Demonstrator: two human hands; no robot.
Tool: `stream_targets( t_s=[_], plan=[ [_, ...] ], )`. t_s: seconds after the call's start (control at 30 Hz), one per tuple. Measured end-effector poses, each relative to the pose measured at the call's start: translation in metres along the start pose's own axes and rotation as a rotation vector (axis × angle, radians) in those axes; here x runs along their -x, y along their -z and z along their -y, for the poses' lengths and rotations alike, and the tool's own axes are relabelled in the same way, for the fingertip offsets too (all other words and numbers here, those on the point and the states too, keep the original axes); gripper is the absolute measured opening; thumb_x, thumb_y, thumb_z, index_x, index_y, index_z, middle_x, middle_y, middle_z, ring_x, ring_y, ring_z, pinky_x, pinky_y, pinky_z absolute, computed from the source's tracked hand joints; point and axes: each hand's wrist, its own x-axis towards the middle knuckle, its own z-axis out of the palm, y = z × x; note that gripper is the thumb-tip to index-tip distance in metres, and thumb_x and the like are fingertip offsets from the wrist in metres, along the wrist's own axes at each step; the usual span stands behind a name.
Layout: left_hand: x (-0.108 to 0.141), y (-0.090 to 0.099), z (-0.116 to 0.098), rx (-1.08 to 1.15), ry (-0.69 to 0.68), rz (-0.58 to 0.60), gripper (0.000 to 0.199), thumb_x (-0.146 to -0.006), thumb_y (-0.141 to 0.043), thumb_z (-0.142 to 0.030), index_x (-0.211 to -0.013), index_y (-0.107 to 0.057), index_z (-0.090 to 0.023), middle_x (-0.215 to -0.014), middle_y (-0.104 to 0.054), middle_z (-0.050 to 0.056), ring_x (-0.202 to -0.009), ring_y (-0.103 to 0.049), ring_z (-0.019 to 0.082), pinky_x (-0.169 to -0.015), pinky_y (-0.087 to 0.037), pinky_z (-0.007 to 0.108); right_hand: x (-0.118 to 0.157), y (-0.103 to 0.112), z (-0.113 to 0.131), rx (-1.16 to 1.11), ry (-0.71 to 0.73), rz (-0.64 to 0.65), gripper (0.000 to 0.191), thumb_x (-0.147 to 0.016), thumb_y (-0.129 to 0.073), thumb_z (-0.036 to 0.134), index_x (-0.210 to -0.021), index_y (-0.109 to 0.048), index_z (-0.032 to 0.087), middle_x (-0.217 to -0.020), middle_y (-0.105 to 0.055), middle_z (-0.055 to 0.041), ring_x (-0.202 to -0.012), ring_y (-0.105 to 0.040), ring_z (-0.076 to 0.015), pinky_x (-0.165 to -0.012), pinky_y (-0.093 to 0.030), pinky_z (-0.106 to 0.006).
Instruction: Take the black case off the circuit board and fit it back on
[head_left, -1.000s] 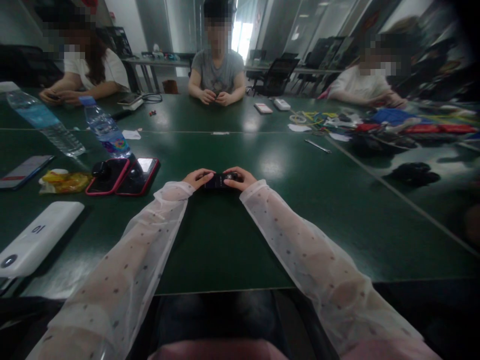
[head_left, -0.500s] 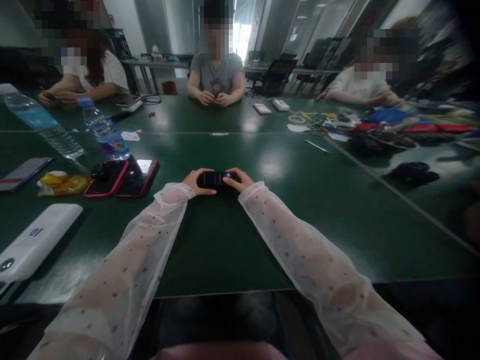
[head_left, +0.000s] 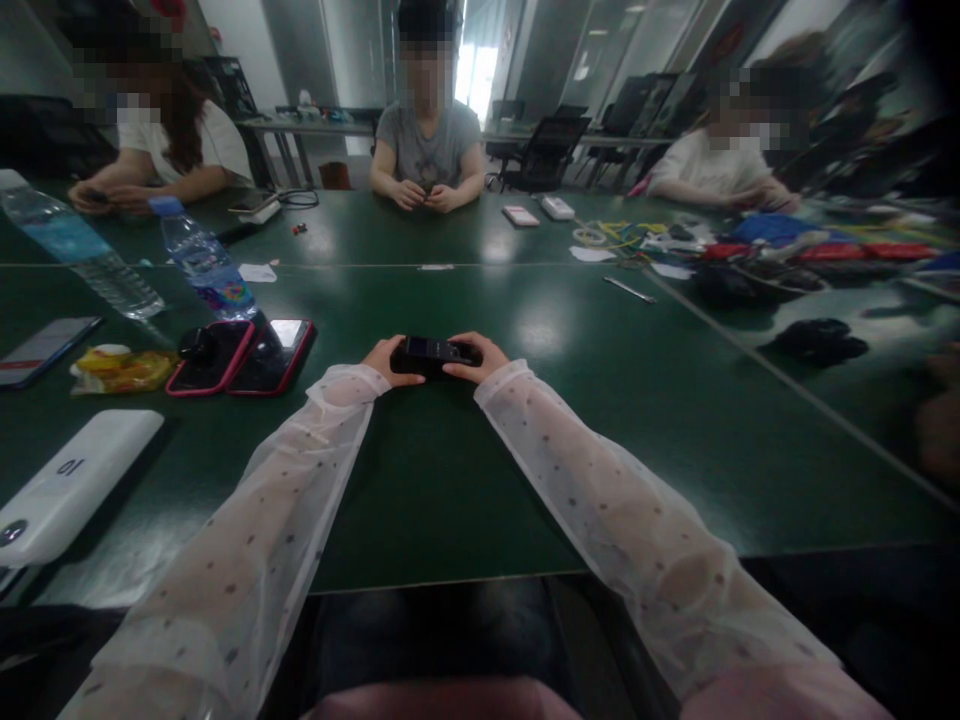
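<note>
A small black handheld device [head_left: 436,352] with a dark screen at its left and small keys or markings beside it lies sideways between my hands, just above or on the green table; contact with the top cannot be told. My left hand [head_left: 387,362] grips its left end, thumb along the near edge. My right hand [head_left: 484,357] is closed round the other end, its thumb at the near lower edge. The fingers behind the device are hidden. Sheer dotted white sleeves cover both forearms.
To my left on the green table [head_left: 420,500] are a white power bank [head_left: 82,480], a red-edged phone [head_left: 271,358], a yellow packet [head_left: 124,368] and two water bottles, one nearer [head_left: 206,265]. A wrench [head_left: 628,290] and cables [head_left: 615,238] lie right. Several people sit around.
My right thumb has come off the face of the device down to its near edge. The device is tipped slightly, so its face shows at a flatter angle.
</note>
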Motion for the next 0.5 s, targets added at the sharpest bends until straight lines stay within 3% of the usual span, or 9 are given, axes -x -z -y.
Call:
stream_targets(
  t_s=[0.1,0.23,0.37,0.5],
  plan=[
    [0.0,-0.001,0.001,0.058,0.008,0.001,0.077,-0.056,-0.085,-0.042,-0.121,-0.055,-0.013,-0.114,-0.064,0.015,-0.11,-0.062,0.032,-0.099,-0.047,0.05,-0.005,0.001,0.003,-0.198,0.008,-0.045,0.063,-0.06,-0.078,0.061,-0.107,-0.061,0.024,-0.107,-0.067,-0.008,-0.103,-0.064,-0.0263,-0.098,-0.047,-0.05],
    [0.002,0.0,-0.001,0.079,-0.062,0.004,0.07,-0.06,-0.084,-0.041,-0.121,-0.057,-0.017,-0.113,-0.064,0.012,-0.11,-0.061,0.03,-0.1,-0.046,0.05,-0.014,0.012,0.0,-0.367,-0.052,-0.28,0.071,-0.056,-0.072,0.074,-0.103,-0.059,0.023,-0.103,-0.068,-0.0082,-0.101,-0.066,-0.0265,-0.099,-0.047,-0.048],
    [0.004,0.003,-0.007,0.042,-0.04,0.014,0.066,-0.059,-0.085,-0.039,-0.117,-0.059,-0.019,-0.111,-0.065,0.01,-0.109,-0.061,0.03,-0.099,-0.046,0.05,-0.018,0.026,-0.022,-0.159,-0.107,-0.477,0.068,-0.056,-0.071,0.072,-0.102,-0.059,0.022,-0.104,-0.066,-0.0103,-0.103,-0.063,-0.0284,-0.095,-0.047,-0.05],
    [0.005,0.004,-0.013,-0.016,-0.006,0.014,0.062,-0.06,-0.084,-0.039,-0.113,-0.06,-0.017,-0.108,-0.064,0.01,-0.107,-0.061,0.029,-0.097,-0.047,0.048,-0.014,0.031,-0.04,0.092,-0.189,-0.49,0.059,-0.061,-0.072,0.061,-0.106,-0.061,0.025,-0.11,-0.06,-0.0097,-0.108,-0.058,-0.0286,-0.096,-0.047,-0.052]
  ],
)
